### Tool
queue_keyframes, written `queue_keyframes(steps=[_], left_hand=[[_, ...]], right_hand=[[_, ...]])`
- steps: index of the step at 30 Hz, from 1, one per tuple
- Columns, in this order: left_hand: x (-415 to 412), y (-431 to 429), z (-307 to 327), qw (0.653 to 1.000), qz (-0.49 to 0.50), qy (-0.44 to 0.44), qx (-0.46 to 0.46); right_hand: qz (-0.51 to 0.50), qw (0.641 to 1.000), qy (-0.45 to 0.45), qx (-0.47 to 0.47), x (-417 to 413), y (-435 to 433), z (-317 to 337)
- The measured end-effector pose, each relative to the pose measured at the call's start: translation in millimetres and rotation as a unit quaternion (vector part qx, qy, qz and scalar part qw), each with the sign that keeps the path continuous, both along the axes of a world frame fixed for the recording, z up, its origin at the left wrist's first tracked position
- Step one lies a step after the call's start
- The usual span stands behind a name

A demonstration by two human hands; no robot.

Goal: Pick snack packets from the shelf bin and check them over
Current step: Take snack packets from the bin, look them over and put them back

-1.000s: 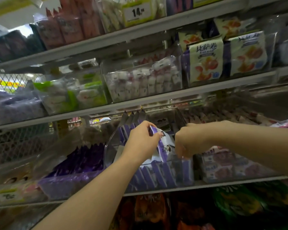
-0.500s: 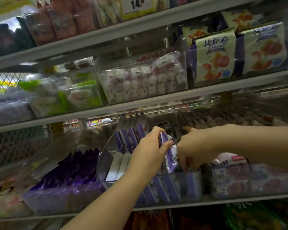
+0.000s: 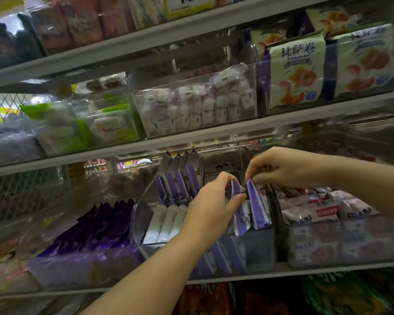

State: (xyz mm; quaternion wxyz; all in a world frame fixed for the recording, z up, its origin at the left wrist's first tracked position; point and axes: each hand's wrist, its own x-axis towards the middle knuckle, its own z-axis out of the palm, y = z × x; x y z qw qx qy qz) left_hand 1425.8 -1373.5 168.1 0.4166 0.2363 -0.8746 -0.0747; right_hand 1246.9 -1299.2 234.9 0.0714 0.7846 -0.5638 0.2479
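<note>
The shelf below both grips carries a row of clear bins. Directly beneath the left grip and the right grip stands the clear bin of purple-and-white packets. Just left of the left grip sits a bin of dark purple packets. Just right of the right grip is a bin of pink-and-white bags. The upper shelf, above the grips, holds bins of green-and-white packs, small white sweets and pizza-roll bags.

Clear glossy plastic bin — shiny purple foil packets.
</note>
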Motion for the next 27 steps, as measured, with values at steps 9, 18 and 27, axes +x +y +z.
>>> queue_keyframes(steps=[9,18,27], left_hand=[[-1,-9,-5,0.996,-0.020,-0.058,-0.066],[11,-10,-11,0.982,-0.060,-0.179,-0.030],[16,5,-5,0.973,-0.014,-0.228,0.027]], right_hand=[[-0.018,0.980,-0.169,-0.108,5,-15,-9],[0.007,0.967,-0.251,-0.036,15,-6,-10],[-0.031,0.971,-0.171,-0.161,31,15,0]])
